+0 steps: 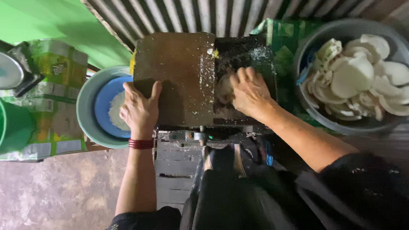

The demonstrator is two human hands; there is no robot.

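A dark metal grating machine (179,68) stands in front of me, flecked with white shreds. My left hand (139,110) lies flat on its brown left cover, fingers spread, a red band on the wrist. My right hand (249,91) presses a white coconut piece (223,88) down into the dark opening on the machine's right side. A blue bowl (104,96) with grated white coconut (116,111) sits inside a grey basin (87,102) under the machine's left end.
A large grey basin (315,115) holding several white coconut pieces (362,72) stands at the right. Green printed sacks (51,85) and a green bucket (10,127) are at the left. Corrugated metal sheet (213,15) lies behind the machine.
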